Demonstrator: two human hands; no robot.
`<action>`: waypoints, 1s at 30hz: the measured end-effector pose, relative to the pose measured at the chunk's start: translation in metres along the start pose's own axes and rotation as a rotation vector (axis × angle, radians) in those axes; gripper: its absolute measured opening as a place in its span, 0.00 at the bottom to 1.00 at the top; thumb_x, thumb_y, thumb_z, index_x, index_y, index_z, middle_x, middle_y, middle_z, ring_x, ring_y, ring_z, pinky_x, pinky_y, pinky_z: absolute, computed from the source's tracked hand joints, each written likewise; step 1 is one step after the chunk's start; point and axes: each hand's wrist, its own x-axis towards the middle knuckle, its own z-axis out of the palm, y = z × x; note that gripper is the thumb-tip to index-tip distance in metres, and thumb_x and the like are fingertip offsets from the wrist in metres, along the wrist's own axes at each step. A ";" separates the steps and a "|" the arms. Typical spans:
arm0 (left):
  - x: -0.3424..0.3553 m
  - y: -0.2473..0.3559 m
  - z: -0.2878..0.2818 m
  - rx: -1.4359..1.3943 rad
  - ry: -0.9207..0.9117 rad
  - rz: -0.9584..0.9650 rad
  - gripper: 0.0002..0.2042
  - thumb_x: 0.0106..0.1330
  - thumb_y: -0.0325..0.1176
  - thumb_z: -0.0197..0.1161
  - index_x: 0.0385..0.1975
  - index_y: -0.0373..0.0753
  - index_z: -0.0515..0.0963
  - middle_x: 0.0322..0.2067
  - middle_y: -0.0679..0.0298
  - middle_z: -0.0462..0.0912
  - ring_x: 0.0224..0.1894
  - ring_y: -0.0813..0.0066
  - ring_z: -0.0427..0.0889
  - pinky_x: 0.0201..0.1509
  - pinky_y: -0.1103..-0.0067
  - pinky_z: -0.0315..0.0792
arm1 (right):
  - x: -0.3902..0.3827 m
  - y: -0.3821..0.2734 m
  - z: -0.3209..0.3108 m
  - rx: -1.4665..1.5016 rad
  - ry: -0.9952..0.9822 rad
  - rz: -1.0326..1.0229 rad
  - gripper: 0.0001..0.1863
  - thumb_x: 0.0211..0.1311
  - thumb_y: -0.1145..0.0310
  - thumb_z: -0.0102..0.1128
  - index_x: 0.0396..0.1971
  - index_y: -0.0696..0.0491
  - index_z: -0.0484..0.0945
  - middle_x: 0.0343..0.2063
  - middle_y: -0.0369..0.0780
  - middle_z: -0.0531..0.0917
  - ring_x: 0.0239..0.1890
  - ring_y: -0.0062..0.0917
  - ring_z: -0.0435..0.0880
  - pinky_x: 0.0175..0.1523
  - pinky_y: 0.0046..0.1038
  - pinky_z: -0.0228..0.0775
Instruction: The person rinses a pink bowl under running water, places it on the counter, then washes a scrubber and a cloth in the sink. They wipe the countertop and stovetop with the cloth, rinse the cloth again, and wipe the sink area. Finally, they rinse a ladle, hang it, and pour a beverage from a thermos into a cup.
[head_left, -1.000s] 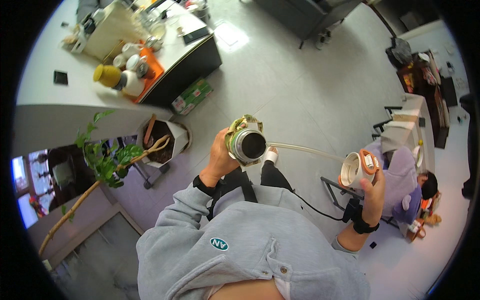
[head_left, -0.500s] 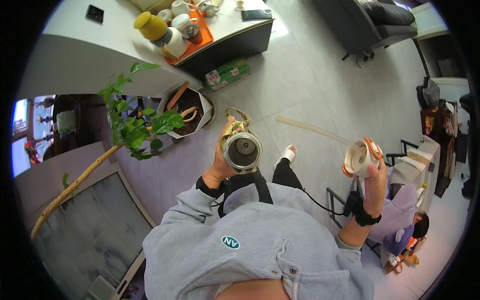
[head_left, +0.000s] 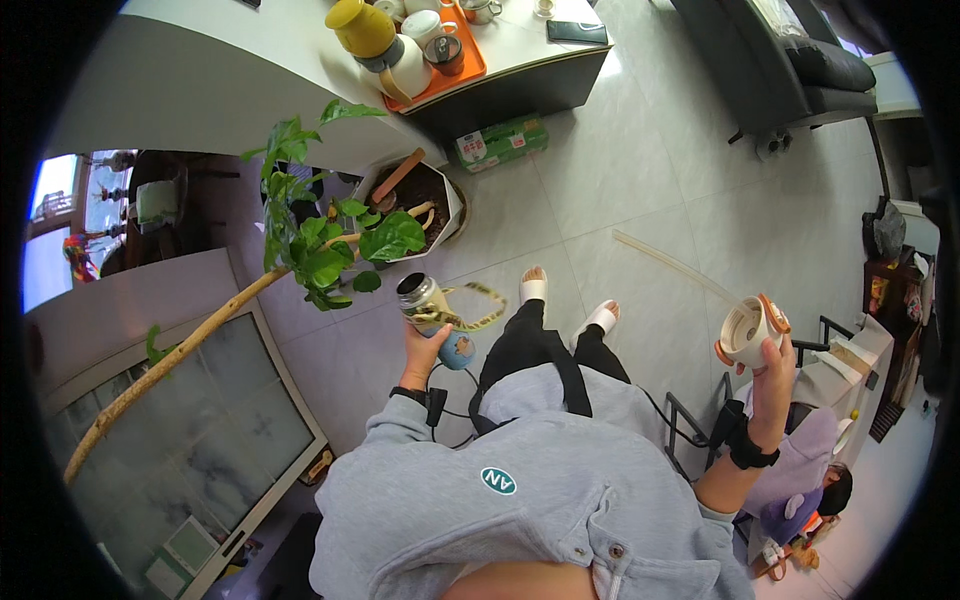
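My left hand (head_left: 424,348) is closed around an uncapped metal thermos bottle (head_left: 428,302). The bottle is tilted, its steel mouth pointing away from me toward the potted plant's side. A patterned carrying strap (head_left: 487,308) hangs from it, and a rounded blue part (head_left: 457,350) shows beside my fingers, seemingly its base. Out to the right, my right hand (head_left: 772,372) grips the bottle's white lid (head_left: 745,335) with orange trim, its inside facing left. From the lid a long clear straw (head_left: 675,266) sticks out over the floor.
A leafy plant (head_left: 300,255) with a slanting trunk grows beside a white pot (head_left: 452,205) of soil. Behind it, a counter holds an orange tray (head_left: 470,62) with a jug and cups, and a phone (head_left: 577,33). A green package (head_left: 505,143) lies on the floor. A person (head_left: 800,470) is at right.
My left hand has moved left and tipped the thermos bottle from mouth-up to slanting away. The lid stays in my right hand. The whole view has shifted, bringing both feet into sight.
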 end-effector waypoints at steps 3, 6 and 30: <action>-0.001 -0.012 -0.018 -0.011 0.122 -0.040 0.27 0.48 0.28 0.71 0.48 0.35 0.68 0.45 0.61 0.76 0.46 0.72 0.75 0.51 0.76 0.69 | 0.003 -0.001 0.004 -0.037 -0.020 0.011 0.36 0.53 0.47 0.60 0.53 0.60 0.65 0.36 0.38 0.77 0.32 0.18 0.77 0.28 0.19 0.69; 0.007 -0.019 -0.041 0.051 0.252 -0.024 0.27 0.48 0.28 0.71 0.49 0.34 0.67 0.44 0.61 0.76 0.44 0.72 0.76 0.50 0.76 0.69 | 0.005 0.000 0.007 -0.079 -0.047 -0.006 0.34 0.56 0.48 0.57 0.54 0.59 0.64 0.36 0.37 0.77 0.32 0.17 0.77 0.28 0.20 0.68; 0.159 -0.083 -0.162 0.823 0.066 -0.379 0.34 0.44 0.53 0.70 0.39 0.24 0.75 0.33 0.54 0.80 0.32 0.65 0.81 0.34 0.71 0.73 | -0.011 0.017 0.001 0.043 0.023 0.019 0.36 0.55 0.49 0.59 0.55 0.60 0.64 0.38 0.38 0.77 0.33 0.18 0.77 0.29 0.20 0.68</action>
